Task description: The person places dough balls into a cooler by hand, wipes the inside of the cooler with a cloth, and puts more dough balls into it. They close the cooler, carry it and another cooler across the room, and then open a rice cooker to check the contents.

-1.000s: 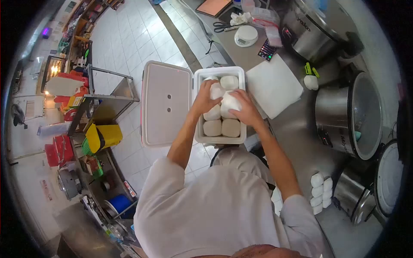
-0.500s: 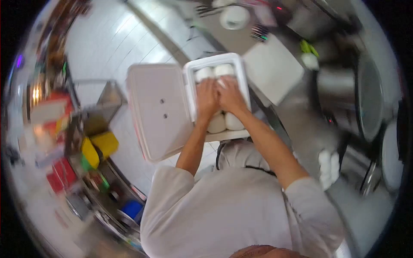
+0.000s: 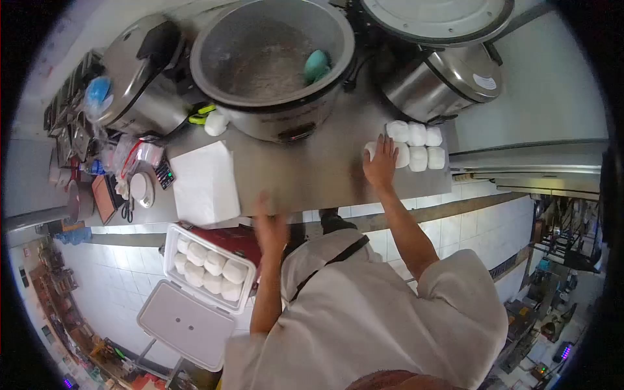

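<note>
While the right hand [image 3: 380, 166] lies open, fingers extended over the near row of white packets [image 3: 418, 158] by the steel counter's [image 3: 299, 175] right end, the left hand [image 3: 270, 231] is blurred at the front edge—grip cannot be told. Bare steel separates packets from white sheets [image 3: 205, 185]. Below the edge, an open box [image 3: 246, 294] holds more packets—the uncovered cooker [image 3: 260, 120], a teal object [image 3: 316, 66].

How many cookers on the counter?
3: left cooker, beside the bright green handles; open middle cooker; right cooker, behind the white bundles. None look hidden.
</note>
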Demonstrator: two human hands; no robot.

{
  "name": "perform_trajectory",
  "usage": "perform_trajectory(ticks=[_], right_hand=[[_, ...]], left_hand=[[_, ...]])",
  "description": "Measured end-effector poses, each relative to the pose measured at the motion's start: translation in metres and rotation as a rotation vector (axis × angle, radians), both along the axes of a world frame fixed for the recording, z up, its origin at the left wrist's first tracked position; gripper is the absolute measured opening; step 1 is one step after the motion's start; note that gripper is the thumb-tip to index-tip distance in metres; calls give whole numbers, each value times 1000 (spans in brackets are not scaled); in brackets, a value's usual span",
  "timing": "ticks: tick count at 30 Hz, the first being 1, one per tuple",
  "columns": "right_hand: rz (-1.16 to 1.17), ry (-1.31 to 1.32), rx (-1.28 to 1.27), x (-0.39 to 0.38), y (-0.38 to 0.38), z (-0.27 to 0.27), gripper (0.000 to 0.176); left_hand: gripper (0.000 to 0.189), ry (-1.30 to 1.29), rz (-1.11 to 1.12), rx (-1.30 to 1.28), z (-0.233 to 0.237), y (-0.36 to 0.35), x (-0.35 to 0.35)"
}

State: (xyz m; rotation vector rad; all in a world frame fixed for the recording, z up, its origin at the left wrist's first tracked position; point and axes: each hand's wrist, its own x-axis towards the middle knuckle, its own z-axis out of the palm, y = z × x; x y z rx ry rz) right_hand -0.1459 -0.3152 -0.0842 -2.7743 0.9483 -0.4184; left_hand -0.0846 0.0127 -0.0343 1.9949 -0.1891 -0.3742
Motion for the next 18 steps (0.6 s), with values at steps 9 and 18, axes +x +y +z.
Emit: perform_trajectory(ticks=[9,18], right_hand=[[-190,-52,136,-68,-61,-20,61],[75,182,245,-50,-61,-54,58]], left_hand=[[76,-418,-765,466,-65,-247,-11],[60,185,-188,125,-51,-132,-31]])
